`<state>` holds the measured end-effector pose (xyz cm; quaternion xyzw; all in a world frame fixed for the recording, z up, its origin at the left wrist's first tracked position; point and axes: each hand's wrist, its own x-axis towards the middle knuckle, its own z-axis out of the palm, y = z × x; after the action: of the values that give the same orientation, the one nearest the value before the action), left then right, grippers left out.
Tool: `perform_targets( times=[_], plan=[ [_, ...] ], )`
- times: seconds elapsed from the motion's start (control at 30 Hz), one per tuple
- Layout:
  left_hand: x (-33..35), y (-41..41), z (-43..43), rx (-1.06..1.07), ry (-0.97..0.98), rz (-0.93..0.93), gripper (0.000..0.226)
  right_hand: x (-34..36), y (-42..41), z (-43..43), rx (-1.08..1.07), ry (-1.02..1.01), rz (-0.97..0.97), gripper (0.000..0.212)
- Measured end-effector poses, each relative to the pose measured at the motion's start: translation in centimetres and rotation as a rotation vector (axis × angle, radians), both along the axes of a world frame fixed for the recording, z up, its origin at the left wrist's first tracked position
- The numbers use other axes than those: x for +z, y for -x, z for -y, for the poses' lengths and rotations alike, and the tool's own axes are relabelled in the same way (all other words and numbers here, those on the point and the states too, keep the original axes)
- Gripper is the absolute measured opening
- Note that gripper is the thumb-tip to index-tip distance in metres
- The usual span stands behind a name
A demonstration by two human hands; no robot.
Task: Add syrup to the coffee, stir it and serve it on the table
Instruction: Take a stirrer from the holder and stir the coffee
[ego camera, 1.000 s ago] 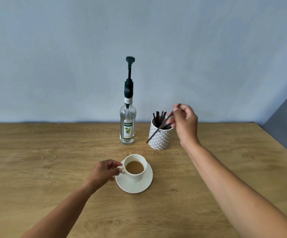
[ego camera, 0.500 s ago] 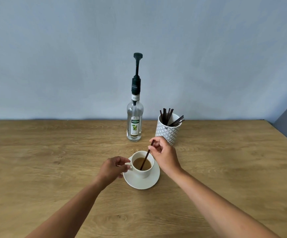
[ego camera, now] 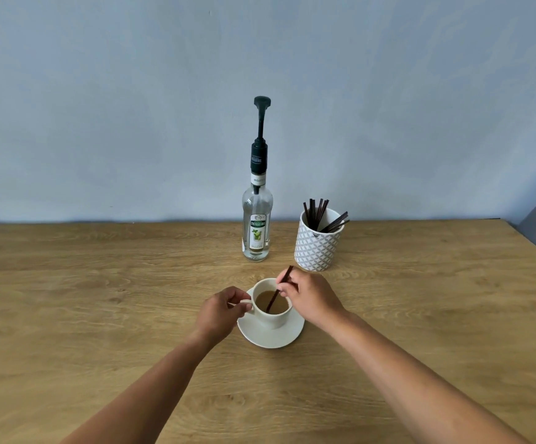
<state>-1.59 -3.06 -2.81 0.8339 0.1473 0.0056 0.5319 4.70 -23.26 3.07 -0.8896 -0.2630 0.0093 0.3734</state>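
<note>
Over cup (ego camera: pixel 271 318): right hand (ego camera: pixel 311 299) pinches stirrer (ego camera: pixel 279 291), tilted, top far-right, tip in coffee; left hand (ego camera: pixel 218 310) pinches handle.

A light wooden table (ego camera: pixel 100 315) carries a round white ceramic saucer (ego camera: pixel 271 336) near the middle; behind it stand a clear glass pump-topped syrup bottle (ego camera: pixel 257 229) and, beside that, a white patterned ceramic pot (ego camera: pixel 318 248).

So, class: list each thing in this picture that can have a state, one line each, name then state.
syrup bottle: upright, pump fitted, nearly empty
patterned holder: upright, holding dark stir sticks
cup: upright on saucer, holding coffee
saucer: flat on table
stir stick: tilted, lower end in coffee
left hand: pinching the cup handle
right hand: pinching the stir stick
</note>
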Motion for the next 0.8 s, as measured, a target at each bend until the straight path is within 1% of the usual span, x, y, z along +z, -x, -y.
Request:
perform_targets(
  times=[0.13,0.23,0.47,0.57,0.67,0.8],
  plan=[
    [-0.2,0.1,0.2,0.006,-0.043,0.015,0.015,0.1,-0.4,1.3,-0.040,0.094,0.067,0.008],
    [-0.2,0.2,0.2,0.001,-0.072,0.024,0.014,0.2,-0.2,2.1,-0.030,0.122,0.066,0.009],
    [-0.3,0.2,0.4,-0.002,-0.139,0.032,0.013,-0.3,1.2,0.6,0.042,0.014,-0.026,0.013],
    [-0.3,0.1,0.3,-0.014,-0.173,0.028,0.014,-0.5,1.0,0.0,0.026,0.041,0.071,0.013],
    [-0.2,0.1,0.4,-0.021,-0.205,0.021,0.009,-0.3,0.4,0.3,-0.021,0.093,0.189,0.012],
    [-0.1,0.2,0.5,-0.023,-0.210,0.027,0.007,-0.2,0.1,1.5,-0.058,0.142,0.238,0.012]
  ],
)
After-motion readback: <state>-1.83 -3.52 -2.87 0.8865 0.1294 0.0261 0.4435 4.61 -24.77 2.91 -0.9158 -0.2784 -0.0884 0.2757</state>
